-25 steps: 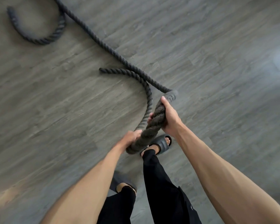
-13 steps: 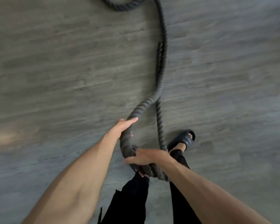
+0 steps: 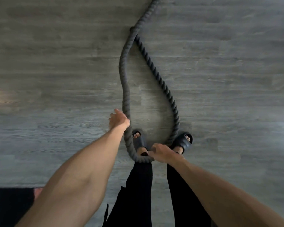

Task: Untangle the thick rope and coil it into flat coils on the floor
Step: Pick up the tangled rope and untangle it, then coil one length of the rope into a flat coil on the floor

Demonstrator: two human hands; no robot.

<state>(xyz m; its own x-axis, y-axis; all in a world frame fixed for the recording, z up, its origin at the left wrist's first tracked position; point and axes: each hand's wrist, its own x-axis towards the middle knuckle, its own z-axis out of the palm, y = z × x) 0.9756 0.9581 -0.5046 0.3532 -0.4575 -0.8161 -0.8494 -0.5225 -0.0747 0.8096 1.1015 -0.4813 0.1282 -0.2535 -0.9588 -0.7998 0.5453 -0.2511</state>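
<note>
A thick dark twisted rope [image 3: 156,74] comes in from the top edge and makes a long teardrop loop on the grey wood floor. The loop's two strands meet at a crossing [image 3: 133,31] near the top. Its bottom bend hangs in front of my feet. My right hand [image 3: 161,154] grips that bend, fingers curled round it. My left hand [image 3: 119,119] rests against the outer side of the left strand with relaxed fingers, and the rope runs past its wrist.
My feet in dark slides, the left [image 3: 138,141] and the right [image 3: 184,142], stand just behind the loop's lower end, below black trousers. A dark mat [image 3: 10,207] fills the lower left corner. Grey wood-look floor [image 3: 228,79] stretches all around.
The two strands have spread apart into a wide loop. My left hand has slid further up the left strand while my right hand keeps hold of the bottom bend. The view has tilted down.
</note>
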